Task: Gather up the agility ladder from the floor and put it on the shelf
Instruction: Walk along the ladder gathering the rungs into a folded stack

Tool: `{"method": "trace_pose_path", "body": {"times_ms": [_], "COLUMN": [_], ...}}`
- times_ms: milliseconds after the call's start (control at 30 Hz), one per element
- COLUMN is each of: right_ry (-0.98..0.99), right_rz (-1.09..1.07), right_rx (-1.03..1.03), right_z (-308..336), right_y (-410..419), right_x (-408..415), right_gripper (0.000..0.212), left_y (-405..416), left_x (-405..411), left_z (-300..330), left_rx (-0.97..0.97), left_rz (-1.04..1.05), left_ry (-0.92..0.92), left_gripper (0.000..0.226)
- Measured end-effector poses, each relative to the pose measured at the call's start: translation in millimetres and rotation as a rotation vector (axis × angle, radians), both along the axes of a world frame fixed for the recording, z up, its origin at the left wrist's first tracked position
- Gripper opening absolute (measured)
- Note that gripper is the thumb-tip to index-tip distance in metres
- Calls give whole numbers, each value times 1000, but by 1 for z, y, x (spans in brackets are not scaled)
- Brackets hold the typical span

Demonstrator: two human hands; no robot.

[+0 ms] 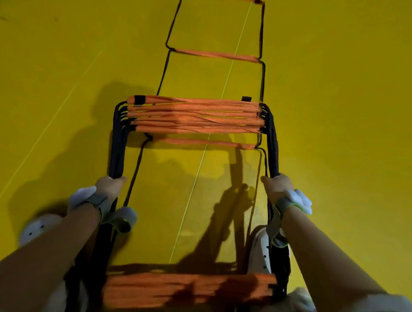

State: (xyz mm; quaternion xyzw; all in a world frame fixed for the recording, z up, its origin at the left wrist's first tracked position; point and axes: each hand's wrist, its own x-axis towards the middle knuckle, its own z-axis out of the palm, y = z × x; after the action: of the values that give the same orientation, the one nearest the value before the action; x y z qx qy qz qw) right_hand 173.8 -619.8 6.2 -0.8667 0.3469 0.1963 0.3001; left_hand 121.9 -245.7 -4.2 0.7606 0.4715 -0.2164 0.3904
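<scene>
The agility ladder (195, 117) has flat orange rungs joined by black side straps and lies on the yellow floor. Several rungs are bunched together in the middle of the view, and another bunch (186, 288) hangs low near my legs. Two rungs further ahead (215, 54) still lie spread flat. My left hand (109, 185) is closed around the bundled black straps on the left side. My right hand (277, 186) grips the bundled straps on the right side. Both wrists wear grey bands with white pads.
The yellow mat floor (349, 117) has thin pale seams running away from me. My white shoes (37, 228) (263, 251) stand on either side of the ladder. My shadow falls across the floor between my arms. No shelf is in view.
</scene>
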Motion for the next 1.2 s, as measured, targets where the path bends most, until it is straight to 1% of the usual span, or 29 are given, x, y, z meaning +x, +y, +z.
{"method": "trace_pose_path", "body": {"times_ms": [67,167,233,267,300,367,433,500,533,633,667,767,867,967,1100,1200], "right_ry": [55,103,118,118,115,129,157,163,157,115,92,28,-44,-114,-177,-265], "right_rz": [-5,-32,-48,-48,-48,-26,14,35,30,-16,-37,-89,-124,-190,-115,-152], "right_rx": [18,60,84,76,53,-38,-139,-165,-147,-133,-114,15,-33,-26,101,183], "right_z": [-12,-26,-32,-33,-33,-32,-26,-17,-16,-6,-2,3,26,48,78,113], "right_y": [-1,-3,-2,-1,0,3,5,7,7,4,4,2,4,2,-8,-13], "right_x": [1,0,0,-1,-1,0,1,-1,-1,-3,-6,-5,-11,-14,-14,-10], "right_gripper": [19,18,24,26,28,33,37,37,35,29,28,33,39,45,37,42], "left_y": [2,3,6,7,7,6,6,4,4,3,3,3,2,4,5,3], "left_x": [2,-1,-5,-7,-8,-10,-10,-13,-11,-10,-11,-12,-15,-16,-16,-18], "left_z": [-14,-24,-29,-30,-29,-29,-27,-20,-19,-5,4,19,43,70,114,149], "left_rx": [2,-107,-160,-185,-200,-232,-225,-201,-199,-210,-213,-250,-250,-197,-173,-170], "left_rz": [-11,-18,-18,-30,-32,-6,30,57,76,106,107,112,113,107,122,113], "left_ry": [30,50,75,89,89,69,17,-64,-97,-160,-186,-244,-289,-325,-399,-482], "left_gripper": [40,27,50,56,56,46,28,14,16,35,37,34,30,40,46,43]}}
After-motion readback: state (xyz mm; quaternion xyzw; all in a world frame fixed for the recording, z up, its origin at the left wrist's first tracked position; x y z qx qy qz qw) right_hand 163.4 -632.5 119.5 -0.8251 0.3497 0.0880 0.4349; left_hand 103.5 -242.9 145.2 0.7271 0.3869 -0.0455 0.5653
